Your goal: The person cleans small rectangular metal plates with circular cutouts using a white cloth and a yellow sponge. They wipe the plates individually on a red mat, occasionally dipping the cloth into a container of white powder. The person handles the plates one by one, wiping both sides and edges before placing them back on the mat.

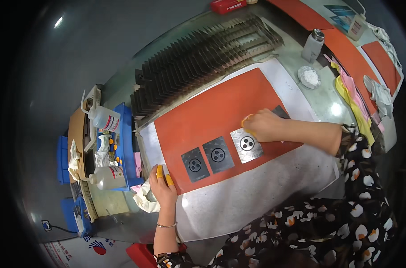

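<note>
Three flat rectangular metal plates lie in a row on an orange-red mat (212,116). Each bears a round ring with three circles: a dark grey plate (188,157), a second grey plate (226,165) and a brighter silver plate (255,155). My right hand (266,125), with yellow on a finger, is closed at the silver plate's upper right corner; whatever its fingers grip is hidden. A dark plate (281,111) shows partly beyond my right wrist. My left hand (163,190), wearing yellow finger cots, rests with fingers stretched out at the mat's left edge, beside a white cloth (145,199).
Behind the mat stands a rack of dark upright plates (198,62). On the left, a blue tray (130,152) sits near two squeeze bottles, one upper (105,119), one lower (109,177). At right are a metal-topped bottle (313,46), a dish of white material (309,77) and cloths (353,100).
</note>
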The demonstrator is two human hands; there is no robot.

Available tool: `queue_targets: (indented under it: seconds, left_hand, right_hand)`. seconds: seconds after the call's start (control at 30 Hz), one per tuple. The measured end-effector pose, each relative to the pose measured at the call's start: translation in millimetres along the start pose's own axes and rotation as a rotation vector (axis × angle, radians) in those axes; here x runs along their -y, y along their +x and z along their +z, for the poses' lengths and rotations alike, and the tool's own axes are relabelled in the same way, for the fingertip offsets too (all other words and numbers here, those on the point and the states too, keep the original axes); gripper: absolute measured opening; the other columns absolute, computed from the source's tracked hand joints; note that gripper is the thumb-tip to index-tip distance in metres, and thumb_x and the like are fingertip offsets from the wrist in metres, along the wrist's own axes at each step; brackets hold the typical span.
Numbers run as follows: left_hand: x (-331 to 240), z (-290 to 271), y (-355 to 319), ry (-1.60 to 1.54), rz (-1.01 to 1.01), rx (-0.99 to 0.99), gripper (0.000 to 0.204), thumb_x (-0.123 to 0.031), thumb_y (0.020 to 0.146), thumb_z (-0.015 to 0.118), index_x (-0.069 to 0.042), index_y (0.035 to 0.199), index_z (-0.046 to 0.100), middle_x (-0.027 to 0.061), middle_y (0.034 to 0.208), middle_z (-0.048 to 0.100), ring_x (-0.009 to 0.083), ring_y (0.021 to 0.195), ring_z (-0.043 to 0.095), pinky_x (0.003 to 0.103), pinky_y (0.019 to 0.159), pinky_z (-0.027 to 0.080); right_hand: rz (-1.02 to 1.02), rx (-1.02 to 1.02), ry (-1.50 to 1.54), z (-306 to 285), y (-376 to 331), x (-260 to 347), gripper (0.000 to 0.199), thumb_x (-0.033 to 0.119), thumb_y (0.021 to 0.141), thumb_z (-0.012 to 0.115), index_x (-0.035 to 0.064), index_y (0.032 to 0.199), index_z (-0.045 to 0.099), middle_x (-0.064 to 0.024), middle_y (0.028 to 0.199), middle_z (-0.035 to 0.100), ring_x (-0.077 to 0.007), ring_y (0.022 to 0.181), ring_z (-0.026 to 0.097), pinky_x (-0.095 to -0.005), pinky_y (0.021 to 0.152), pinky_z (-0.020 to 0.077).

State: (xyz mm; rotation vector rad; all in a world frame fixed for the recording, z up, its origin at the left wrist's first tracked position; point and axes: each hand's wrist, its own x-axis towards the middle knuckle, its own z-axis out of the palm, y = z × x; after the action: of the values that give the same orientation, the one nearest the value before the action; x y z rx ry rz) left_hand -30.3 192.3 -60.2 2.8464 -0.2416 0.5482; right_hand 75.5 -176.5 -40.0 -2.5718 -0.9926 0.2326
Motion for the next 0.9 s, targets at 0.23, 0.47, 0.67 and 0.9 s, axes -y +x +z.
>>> queue_targets:
  seconds: [0.23,0.47,0.67,0.9]
  left_hand:
    - [4,2,-4,0.016,0.016,-0.01,0.035,0.001,0.076,0.05,0.007,0.11,0.049,0.0217,0.117,0.048,0.0394,0.105,0.047,0.045,0.091,0.037]
    - [3,7,-2,0.007,0.006,-0.018,0.035,-0.001,0.077,0.051,0.006,0.111,0.049,0.0217,0.117,0.048,0.0392,0.106,0.047,0.045,0.091,0.037]
    - [3,5,-3,0.008,0.004,-0.035,0.032,-0.001,0.077,0.052,0.007,0.108,0.05,0.0218,0.117,0.048,0.0386,0.106,0.047,0.044,0.09,0.038]
    - [4,4,-4,0.036,0.027,-0.05,0.033,-0.002,0.077,0.052,0.007,0.109,0.05,0.0219,0.116,0.049,0.0383,0.104,0.048,0.044,0.089,0.039]
  right_hand:
    - [-0.081,-0.074,0.031,-7,-11,-3,0.004,0.003,0.069,0.055,-0.0003,0.071,0.054,-0.0171,0.067,0.06,-0.0343,0.063,0.06,-0.0435,0.055,0.0455]
    - [-0.126,-0.087,0.026,9,2,26,0.004,0.003,0.071,0.054,0.0006,0.069,0.055,-0.0173,0.07,0.06,-0.0338,0.069,0.06,-0.0439,0.061,0.0456]
    - [-0.186,-0.109,0.002,12,-18,20,0.009,0.0,0.062,0.058,-0.0016,0.071,0.054,-0.0187,0.072,0.06,-0.0333,0.07,0.061,-0.0419,0.059,0.0463]
    - [-0.1,0.005,0.032,14,-50,32,0.008,-0.001,0.067,0.055,-0.0018,0.075,0.053,-0.0176,0.072,0.059,-0.0353,0.063,0.06,-0.0445,0.053,0.0446]
